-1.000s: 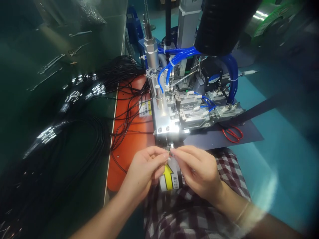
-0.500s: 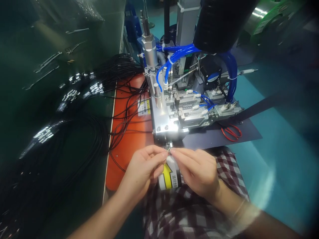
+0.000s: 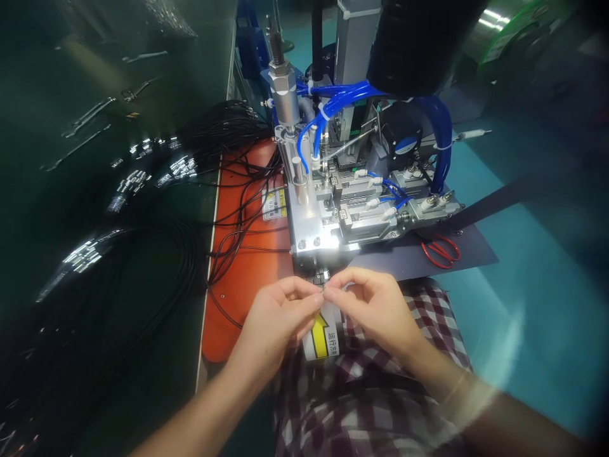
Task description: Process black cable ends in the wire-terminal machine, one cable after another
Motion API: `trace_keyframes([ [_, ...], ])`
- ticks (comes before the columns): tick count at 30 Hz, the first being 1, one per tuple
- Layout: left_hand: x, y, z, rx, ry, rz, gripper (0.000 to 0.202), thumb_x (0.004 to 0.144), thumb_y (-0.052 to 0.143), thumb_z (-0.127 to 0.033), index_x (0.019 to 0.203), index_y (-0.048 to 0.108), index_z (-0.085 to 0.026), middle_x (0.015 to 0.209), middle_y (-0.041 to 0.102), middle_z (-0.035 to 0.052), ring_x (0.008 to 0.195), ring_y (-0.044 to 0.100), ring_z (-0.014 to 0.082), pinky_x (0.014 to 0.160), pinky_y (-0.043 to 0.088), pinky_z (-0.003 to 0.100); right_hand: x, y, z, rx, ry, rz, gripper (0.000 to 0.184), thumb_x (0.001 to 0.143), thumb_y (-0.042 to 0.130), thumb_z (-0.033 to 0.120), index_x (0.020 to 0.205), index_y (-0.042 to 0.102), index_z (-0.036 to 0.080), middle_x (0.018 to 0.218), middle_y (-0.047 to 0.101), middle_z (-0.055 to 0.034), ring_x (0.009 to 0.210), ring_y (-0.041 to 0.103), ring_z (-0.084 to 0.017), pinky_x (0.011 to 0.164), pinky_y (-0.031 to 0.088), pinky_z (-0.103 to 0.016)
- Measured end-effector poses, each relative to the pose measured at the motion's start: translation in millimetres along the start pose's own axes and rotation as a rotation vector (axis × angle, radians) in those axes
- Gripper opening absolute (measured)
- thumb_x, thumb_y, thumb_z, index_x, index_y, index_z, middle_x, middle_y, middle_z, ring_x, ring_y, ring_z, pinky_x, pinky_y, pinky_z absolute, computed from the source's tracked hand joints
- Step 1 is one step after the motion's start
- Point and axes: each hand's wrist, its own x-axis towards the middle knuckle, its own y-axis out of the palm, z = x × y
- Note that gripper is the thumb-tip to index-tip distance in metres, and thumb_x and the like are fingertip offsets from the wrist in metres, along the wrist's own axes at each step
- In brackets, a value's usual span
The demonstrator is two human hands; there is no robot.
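My left hand (image 3: 276,317) and my right hand (image 3: 375,304) meet fingertip to fingertip just in front of a small metal machine (image 3: 333,216). Both pinch a tiny metal part (image 3: 324,293) between thumb and forefinger; it is too small to name. Right behind the fingers sits the machine's front slot (image 3: 321,276). Below the hands a white label with a yellow arrow (image 3: 323,336) shows on a cylinder. My checked shirt fills the lower middle.
Bundles of black cables with metal ends (image 3: 143,184) lie on the dark green bench at left. An orange mat (image 3: 242,254) carries loose black wires. Red-handled scissors (image 3: 442,251) lie right of the machine. Blue air hoses (image 3: 342,98) loop over it.
Both hands stay pinched together at the same spot. My right hand's fingers have lifted and curled slightly. The view has shifted a little.
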Motion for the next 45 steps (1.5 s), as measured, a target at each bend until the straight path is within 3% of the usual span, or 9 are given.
trace_keyframes([
  [4,-2,-0.1,2,-0.008,0.011,-0.003,0.020,0.077,0.069,-0.033,0.076,0.060,-0.016,0.040,0.038,-0.0083,0.041,0.027,0.0052,0.043,0.017,0.022,-2,0,-1,0.071,0.071,0.058,0.016,0.077,0.067,0.030,0.074,0.062,0.015,0.043,0.040,0.0078,0.037,0.032,-0.006,0.035,0.025,-0.018],
  [10,-4,0.4,0,-0.069,0.027,0.029,0.025,0.080,0.066,-0.035,0.068,0.055,-0.016,0.039,0.039,-0.0075,0.039,0.026,0.0043,0.042,0.017,0.021,-4,3,3,0.165,0.092,0.140,0.017,0.083,0.061,0.032,0.077,0.055,0.017,0.042,0.036,0.0104,0.037,0.029,-0.005,0.035,0.023,-0.016],
  [18,-4,-3.4,-8,-0.036,-0.011,0.112,0.020,0.075,0.068,-0.029,0.067,0.060,-0.013,0.040,0.043,-0.0054,0.037,0.030,0.0029,0.043,0.022,0.019,7,-9,-2,0.248,0.123,0.357,0.020,0.085,0.061,0.036,0.080,0.056,0.018,0.048,0.032,0.0108,0.040,0.023,-0.004,0.036,0.016,-0.016],
  [27,-3,-3.7,-9,-0.117,-0.030,0.117,0.020,0.071,0.071,-0.027,0.064,0.059,-0.013,0.039,0.040,-0.0064,0.036,0.028,0.0024,0.042,0.019,0.019,1,-4,-2,0.206,0.054,0.260,0.018,0.084,0.062,0.034,0.079,0.055,0.017,0.051,0.036,0.0096,0.040,0.026,-0.004,0.036,0.019,-0.017],
  [32,-1,-8.3,-12,-0.046,-0.095,0.201,0.019,0.070,0.073,-0.026,0.067,0.063,-0.011,0.054,0.054,-0.0008,0.036,0.032,0.0001,0.041,0.018,0.018,12,-13,1,0.089,-0.070,0.384,0.011,0.085,0.060,0.027,0.081,0.058,0.016,0.072,0.054,0.0008,0.056,0.042,-0.008,0.043,0.032,-0.018],
  [36,0,-6.9,-10,0.023,-0.099,0.207,0.018,0.070,0.073,-0.025,0.067,0.064,-0.010,0.052,0.051,-0.0021,0.036,0.033,0.0005,0.039,0.018,0.018,19,-21,3,0.011,-0.140,0.499,0.009,0.086,0.058,0.022,0.081,0.061,0.016,0.079,0.057,-0.0013,0.065,0.048,-0.011,0.052,0.040,-0.022],
  [41,-1,-0.7,-6,0.024,-0.035,0.099,0.021,0.069,0.073,-0.027,0.064,0.059,-0.013,0.044,0.043,-0.0066,0.035,0.030,0.0015,0.039,0.019,0.018,17,-19,3,0.019,-0.116,0.434,0.010,0.085,0.059,0.024,0.080,0.060,0.015,0.075,0.055,0.0006,0.056,0.040,-0.008,0.048,0.035,-0.020],
  [45,0,-0.4,-2,0.039,-0.015,0.082,0.021,0.071,0.072,-0.028,0.064,0.057,-0.014,0.041,0.039,-0.0082,0.036,0.029,0.0021,0.039,0.020,0.018,17,-16,0,0.044,-0.096,0.415,0.012,0.084,0.060,0.027,0.081,0.059,0.015,0.074,0.053,0.0013,0.054,0.036,-0.007,0.045,0.031,-0.020],
])
